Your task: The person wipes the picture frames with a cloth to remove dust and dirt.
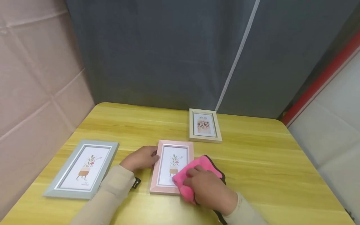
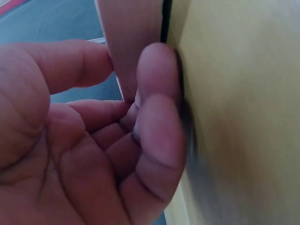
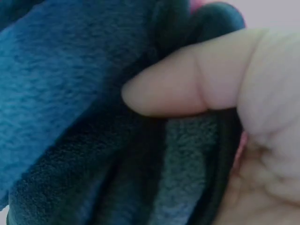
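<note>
A pink picture frame [image 1: 154,181] with a plant print lies flat on the table. My left hand [image 1: 141,158] grips its left edge; the left wrist view shows the thumb and curled fingers of that hand [image 2: 93,131] at the side of the frame [image 2: 133,37]. A pink cloth [image 1: 209,165] with a dark border is held in my right hand [image 1: 209,189] over the frame's lower right part, hiding that corner. Up close in the right wrist view, the thumb of my right hand [image 3: 197,79] presses on the cloth's dark blue-grey side [image 3: 70,70].
A grey-blue picture frame [image 1: 66,194] lies at the left, partly behind my left sleeve. Farther back stands or lies a cream frame [image 1: 192,125] near the table's [image 1: 253,147] far edge. A small black object [image 1: 136,183] is by my left wrist. Dark cloth hangs behind.
</note>
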{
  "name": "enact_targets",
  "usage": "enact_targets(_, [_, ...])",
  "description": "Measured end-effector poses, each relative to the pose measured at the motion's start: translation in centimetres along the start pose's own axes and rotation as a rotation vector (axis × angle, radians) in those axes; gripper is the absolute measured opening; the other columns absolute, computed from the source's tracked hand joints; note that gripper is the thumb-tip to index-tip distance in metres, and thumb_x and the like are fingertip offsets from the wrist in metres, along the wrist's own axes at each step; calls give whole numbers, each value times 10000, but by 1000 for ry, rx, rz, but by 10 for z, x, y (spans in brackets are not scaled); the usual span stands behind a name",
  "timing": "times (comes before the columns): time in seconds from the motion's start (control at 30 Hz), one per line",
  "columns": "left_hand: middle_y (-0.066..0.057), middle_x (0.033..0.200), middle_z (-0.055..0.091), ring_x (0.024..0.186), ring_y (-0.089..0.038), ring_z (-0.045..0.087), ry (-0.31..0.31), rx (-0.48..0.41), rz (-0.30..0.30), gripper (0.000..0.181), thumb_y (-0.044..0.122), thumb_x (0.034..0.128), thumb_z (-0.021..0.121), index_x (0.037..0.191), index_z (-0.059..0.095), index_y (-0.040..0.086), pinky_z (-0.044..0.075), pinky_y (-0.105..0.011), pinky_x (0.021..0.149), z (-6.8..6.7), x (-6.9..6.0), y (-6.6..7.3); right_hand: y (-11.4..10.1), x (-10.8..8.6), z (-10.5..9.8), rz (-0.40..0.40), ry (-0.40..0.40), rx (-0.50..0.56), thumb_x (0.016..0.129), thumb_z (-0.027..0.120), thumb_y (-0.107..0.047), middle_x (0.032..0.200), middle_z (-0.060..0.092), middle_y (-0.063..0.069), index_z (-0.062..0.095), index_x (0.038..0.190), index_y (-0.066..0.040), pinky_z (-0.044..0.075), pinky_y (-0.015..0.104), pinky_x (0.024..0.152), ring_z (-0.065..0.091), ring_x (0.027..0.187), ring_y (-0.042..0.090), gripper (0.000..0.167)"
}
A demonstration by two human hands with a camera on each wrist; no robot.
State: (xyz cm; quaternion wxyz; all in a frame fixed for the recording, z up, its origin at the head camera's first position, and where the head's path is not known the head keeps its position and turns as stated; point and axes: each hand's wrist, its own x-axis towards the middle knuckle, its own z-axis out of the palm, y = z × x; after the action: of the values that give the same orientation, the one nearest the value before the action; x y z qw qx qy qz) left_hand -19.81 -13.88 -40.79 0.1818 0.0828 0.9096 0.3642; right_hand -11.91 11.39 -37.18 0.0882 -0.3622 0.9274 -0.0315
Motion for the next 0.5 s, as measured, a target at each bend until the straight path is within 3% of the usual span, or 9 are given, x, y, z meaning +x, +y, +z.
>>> enact_targets(0.23, [-42,703,555,595,-166,495,-12,51,27,99,141,1016,549,1036,642,112,429,-303,565,-2,0,0,19,13,7,-7,94,-20,771,762,-48,1268,611,55,754,1118,-197,516,395,929,517,1201,275,378])
enact_targets(0.5, [-47,699,558,591,-172,495,-21,34,24,99,139,1016,549,1011,644,113,416,-297,551,-2,1,-2,46,42,7,122,117,99,889,691,-52,1385,557,59,721,1231,-180,397,439,1080,455,1327,264,367])
